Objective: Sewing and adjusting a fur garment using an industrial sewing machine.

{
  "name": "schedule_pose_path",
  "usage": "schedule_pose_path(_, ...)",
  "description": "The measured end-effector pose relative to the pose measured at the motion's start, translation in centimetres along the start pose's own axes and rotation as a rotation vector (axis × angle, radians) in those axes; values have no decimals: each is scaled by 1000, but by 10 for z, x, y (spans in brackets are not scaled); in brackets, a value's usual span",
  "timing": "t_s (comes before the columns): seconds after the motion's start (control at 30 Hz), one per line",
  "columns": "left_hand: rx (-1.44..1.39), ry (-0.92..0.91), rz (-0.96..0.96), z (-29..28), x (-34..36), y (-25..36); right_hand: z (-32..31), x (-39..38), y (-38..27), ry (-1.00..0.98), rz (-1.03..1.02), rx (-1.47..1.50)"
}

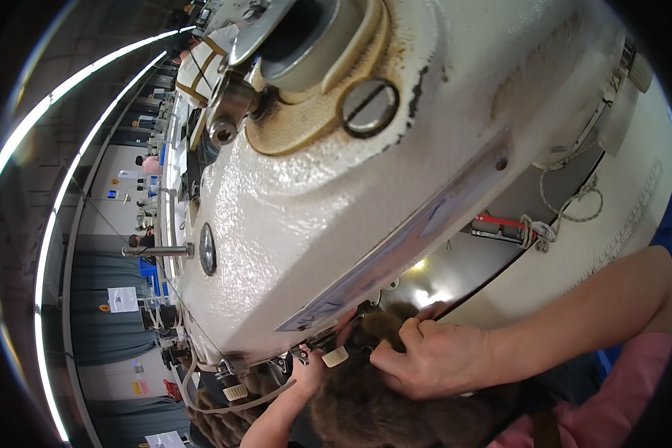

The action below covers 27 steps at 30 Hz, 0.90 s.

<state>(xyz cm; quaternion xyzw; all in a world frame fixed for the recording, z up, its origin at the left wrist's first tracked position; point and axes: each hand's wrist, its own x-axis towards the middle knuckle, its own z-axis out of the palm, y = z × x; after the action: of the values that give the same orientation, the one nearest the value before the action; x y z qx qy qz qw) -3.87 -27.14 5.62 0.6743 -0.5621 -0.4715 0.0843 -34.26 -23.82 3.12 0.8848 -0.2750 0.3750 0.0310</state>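
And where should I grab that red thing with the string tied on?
Probably its long, narrow red part, just left of the knotted string, coming from the picture's right: the white machine crowds the left, while the right looks more open.

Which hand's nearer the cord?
Right. The right hand is on the brown fur, below and left of the cord in the picture; the left hand is farther left, by the machine's lower end.

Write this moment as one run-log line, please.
right hand: gripping brown furry material | left hand: beside cream tab, grip unclear | white sewing machine: near both hands
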Motion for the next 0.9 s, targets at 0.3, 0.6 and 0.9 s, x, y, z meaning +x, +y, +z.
schedule_pose_path(0.3,140,-71,315,28,-3,54,-5,0,4,68,-5,18)
schedule_pose_path(0.6,-183,-178,221,27,-1,50,-2,-2,4,143,17,102)
schedule_pose_path(0.9,550,527,841,61,-48,42,4,-11,8,152,-414,333)
